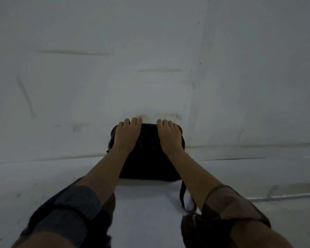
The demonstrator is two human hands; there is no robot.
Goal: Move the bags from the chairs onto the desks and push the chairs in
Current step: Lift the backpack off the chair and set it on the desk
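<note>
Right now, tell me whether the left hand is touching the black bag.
Touching. The head view shows the left hand lying on the black bag, fingers curled over its top edge.

The picture is dim and grey-toned, with flat, soft light (its source cannot be told). The black bag (147,154) reads as a near-featureless dark mass. The near forearms and sleeves blur at the bottom edge, and wide-angle distortion bends lines toward the borders.

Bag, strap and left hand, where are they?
bag (147,158), head view, middle of its dark front.
strap (182,194), head view, loop lying on the desk.
left hand (126,135), head view, back of the hand.
</note>
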